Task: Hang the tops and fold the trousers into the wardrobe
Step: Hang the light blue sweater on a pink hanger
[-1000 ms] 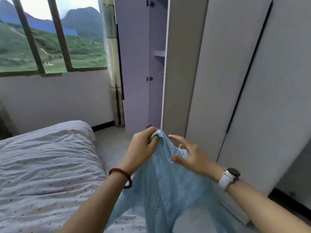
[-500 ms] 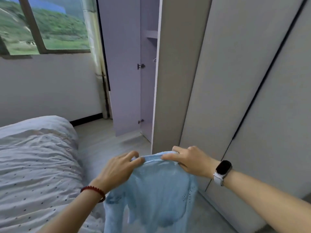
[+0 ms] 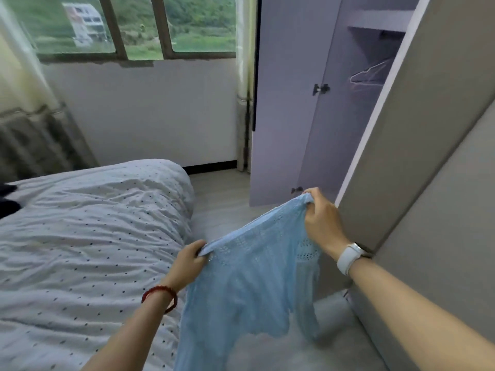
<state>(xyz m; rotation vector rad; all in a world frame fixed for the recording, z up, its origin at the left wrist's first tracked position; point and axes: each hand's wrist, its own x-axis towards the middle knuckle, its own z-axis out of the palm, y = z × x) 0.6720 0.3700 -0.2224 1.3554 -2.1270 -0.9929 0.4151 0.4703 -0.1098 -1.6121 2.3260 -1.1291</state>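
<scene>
The left hand (image 3: 187,259) pinches one end of the top edge of a light blue top (image 3: 251,285), its fingers curled round the cloth. The right hand (image 3: 322,222) grips the other end of that edge, higher and further away, so the held edge runs on a slant from lower left up to upper right. The top hangs down from this edge with its long axis falling toward the floor (image 3: 222,194); a sleeve dangles at the right, and the lower part runs out of view at the bottom. A red bead bracelet (image 3: 160,297) sits on the left wrist and a white watch (image 3: 351,257) on the right.

The top is held in the air over the strip of floor between the bed (image 3: 80,236) on the left and the wardrobe (image 3: 428,156) on the right. The bed's rounded edge lies just beside the left hand. The right hand is near the edge of a wardrobe door. Beyond the hands, one wardrobe door (image 3: 284,103) stands open, and a wire hanger (image 3: 371,74) hangs inside under a shelf (image 3: 380,21). A window (image 3: 134,25) fills the far wall.
</scene>
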